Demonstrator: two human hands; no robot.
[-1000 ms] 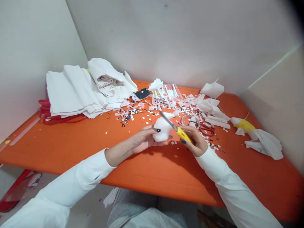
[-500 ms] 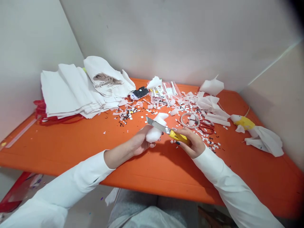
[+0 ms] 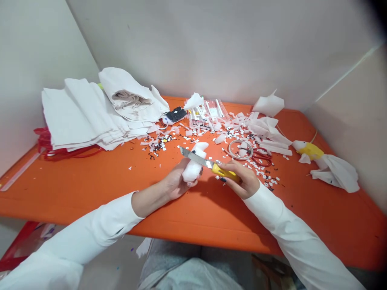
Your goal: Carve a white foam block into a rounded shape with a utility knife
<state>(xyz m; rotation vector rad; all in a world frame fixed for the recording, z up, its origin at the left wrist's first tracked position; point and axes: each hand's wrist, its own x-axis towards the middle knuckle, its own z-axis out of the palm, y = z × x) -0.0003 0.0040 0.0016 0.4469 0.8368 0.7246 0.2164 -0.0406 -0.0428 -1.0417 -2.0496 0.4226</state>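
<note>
Above an orange table [image 3: 99, 183], a person's left hand [image 3: 177, 181] curls around a small white carved piece [image 3: 191, 171], which rises upright past the fingers. The right hand [image 3: 246, 179] is closed around the handle of a yellow cutter knife [image 3: 223, 172]. Its blade points left, crossing in front of the piece's middle; whether it touches is unclear. The piece sits between both hands, within the left one's grasp, near the table's front edge.
</note>
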